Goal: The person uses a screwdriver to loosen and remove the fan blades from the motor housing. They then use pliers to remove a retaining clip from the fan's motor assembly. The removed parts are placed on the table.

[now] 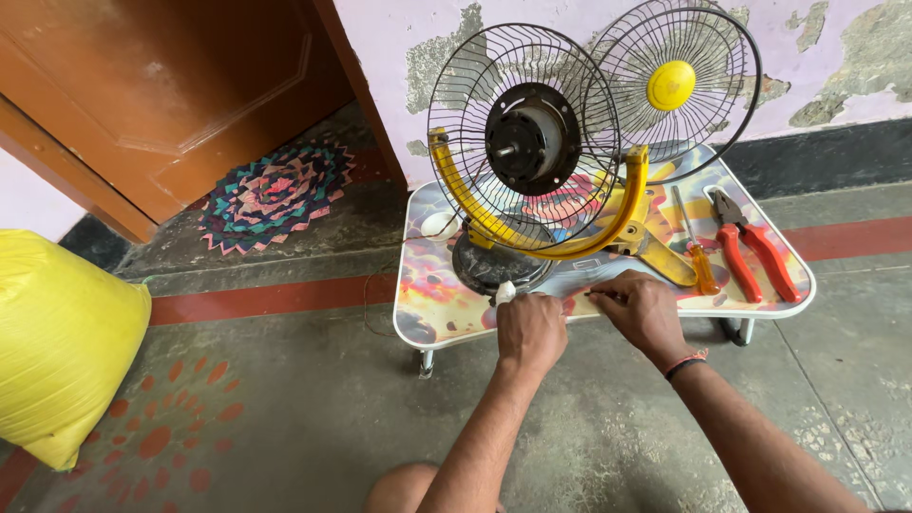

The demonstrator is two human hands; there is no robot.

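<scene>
Grey floor with a red stripe runs under the little table [418, 328], which stands by a peeling pink wall. Far left of the table sits a big yellow sack [62, 342], and a bright round mat [275, 195] lies by the brown door [161, 85]. On the table stands the fan [522, 152], yellow and black, with no blades on it. My left hand [530, 328] is curled shut on a small white thing [505, 291] at the table's front edge. My right hand [644, 306] sits just beside it, fingers pinched on something thin. I cannot tell what it is. Behind the fan leans its front grill [679, 81]. Right of the fan lie an orange screwdriver [696, 252] and red pliers [755, 247].
</scene>
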